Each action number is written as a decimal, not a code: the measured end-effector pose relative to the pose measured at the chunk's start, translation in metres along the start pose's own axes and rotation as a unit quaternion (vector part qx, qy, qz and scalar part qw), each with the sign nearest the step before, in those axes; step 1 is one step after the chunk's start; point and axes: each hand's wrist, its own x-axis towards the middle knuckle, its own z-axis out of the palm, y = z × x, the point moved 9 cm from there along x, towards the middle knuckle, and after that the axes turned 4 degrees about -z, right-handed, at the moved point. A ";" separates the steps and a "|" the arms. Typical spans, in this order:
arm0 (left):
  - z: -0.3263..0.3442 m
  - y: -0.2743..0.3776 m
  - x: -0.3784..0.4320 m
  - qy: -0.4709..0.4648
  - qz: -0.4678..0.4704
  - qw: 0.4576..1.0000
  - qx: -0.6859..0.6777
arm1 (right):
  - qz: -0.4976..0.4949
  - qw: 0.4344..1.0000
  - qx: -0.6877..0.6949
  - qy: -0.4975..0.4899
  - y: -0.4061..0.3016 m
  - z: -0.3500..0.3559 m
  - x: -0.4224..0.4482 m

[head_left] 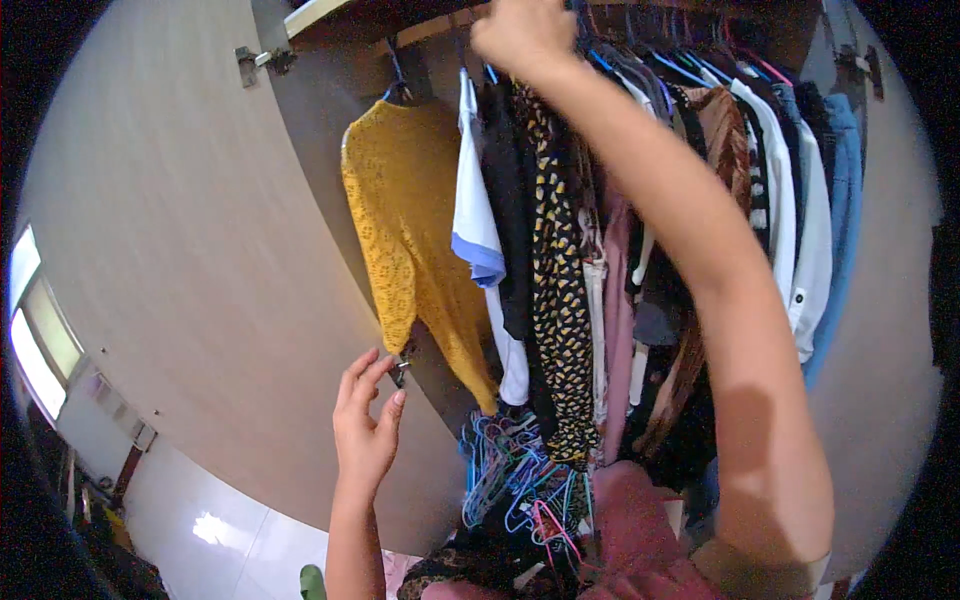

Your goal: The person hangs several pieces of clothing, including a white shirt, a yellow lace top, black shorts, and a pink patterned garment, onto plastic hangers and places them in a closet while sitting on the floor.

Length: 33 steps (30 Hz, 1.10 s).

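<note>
Several garments hang on a rail in a wardrobe. A mustard knitted top [431,210] hangs at the left, next to a white garment with a blue edge [474,187] and a black garment with a yellow-and-white pattern [559,300]. My right hand [525,34] is raised at the rail, above the patterned garment, with its fingers curled and blurred; whether it holds a hanger is hidden. My left hand [370,416] is below the mustard sleeve, near the left door's edge, with thumb and fingers apart and nothing between them. A pile of loose hangers [517,472] lies below the clothes.
The wardrobe's left door [187,247] stands open, with a metal hinge [250,67] near its top. Blue jeans [840,225] hang at the far right. A green slipper [311,582] rests on the tiled floor [232,517] at the lower left.
</note>
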 end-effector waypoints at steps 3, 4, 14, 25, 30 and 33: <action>0.015 0.011 0.002 -0.015 0.029 0.999 -0.006 | 0.055 0.991 -0.071 -0.103 0.098 0.041 0.037; 0.020 0.012 0.003 -0.021 0.033 0.999 -0.015 | 0.052 0.963 -0.072 -0.253 0.122 0.072 0.039; 0.057 -0.009 0.004 -0.098 0.012 0.994 -0.057 | 0.189 0.867 0.318 -0.333 0.146 0.168 0.004; 0.071 -0.056 0.011 -0.150 -0.039 0.988 -0.019 | 0.147 0.834 0.463 -0.262 -0.022 0.261 -0.001; 0.078 -0.084 0.013 -0.148 -0.098 0.984 -0.025 | 0.177 0.829 0.472 -0.243 -0.095 0.283 -0.008; 0.096 -0.083 0.011 -0.188 -0.106 0.976 0.001 | 0.075 0.853 0.388 -0.341 -0.114 0.274 -0.002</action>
